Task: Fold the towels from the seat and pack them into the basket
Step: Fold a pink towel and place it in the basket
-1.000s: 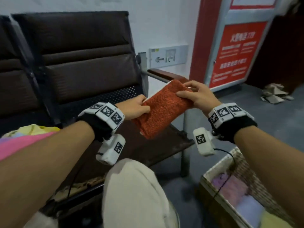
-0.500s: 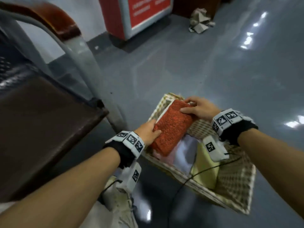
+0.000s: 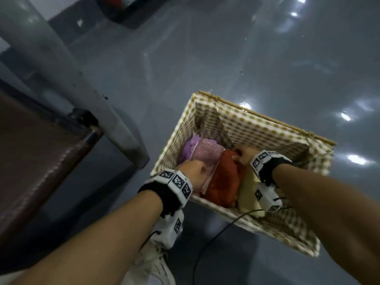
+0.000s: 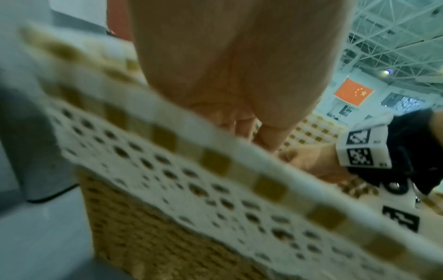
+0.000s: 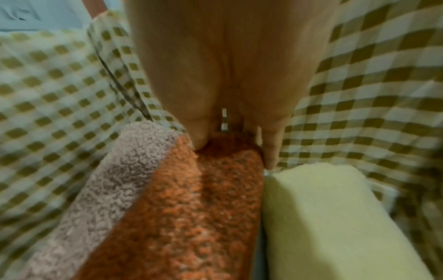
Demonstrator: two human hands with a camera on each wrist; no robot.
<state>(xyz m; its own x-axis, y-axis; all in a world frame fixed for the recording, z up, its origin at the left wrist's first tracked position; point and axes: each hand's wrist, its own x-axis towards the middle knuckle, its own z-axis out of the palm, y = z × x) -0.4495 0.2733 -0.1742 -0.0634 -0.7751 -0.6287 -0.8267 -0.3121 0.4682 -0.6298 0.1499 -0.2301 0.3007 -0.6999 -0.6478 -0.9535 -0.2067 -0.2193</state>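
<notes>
The wicker basket [image 3: 267,118] with checked lining stands on the floor. A folded orange towel [image 3: 223,182] lies inside it, between a pink towel [image 3: 205,151] and a yellow towel [image 3: 246,194]. My right hand [image 3: 243,157] pinches the orange towel's far end; in the right wrist view the thumb and a finger of the right hand [image 5: 235,140] press into the orange towel [image 5: 203,208]. My left hand [image 3: 194,169] curls down at the towel's left edge. In the left wrist view the basket rim [image 4: 215,161] hides the fingertips of the left hand [image 4: 258,136].
A brown seat [image 3: 30,151] and its grey metal leg [image 3: 67,79] stand to the left of the basket. A purple towel [image 3: 190,149] lies beside the pink one. A black cable [image 3: 216,233] crosses the near rim. My white shoe [image 3: 152,264] is on the grey floor below.
Both hands carried the orange towel from above the seat, over the basket, then down into it between the pink and yellow towels. The head view has swung down to the basket.
</notes>
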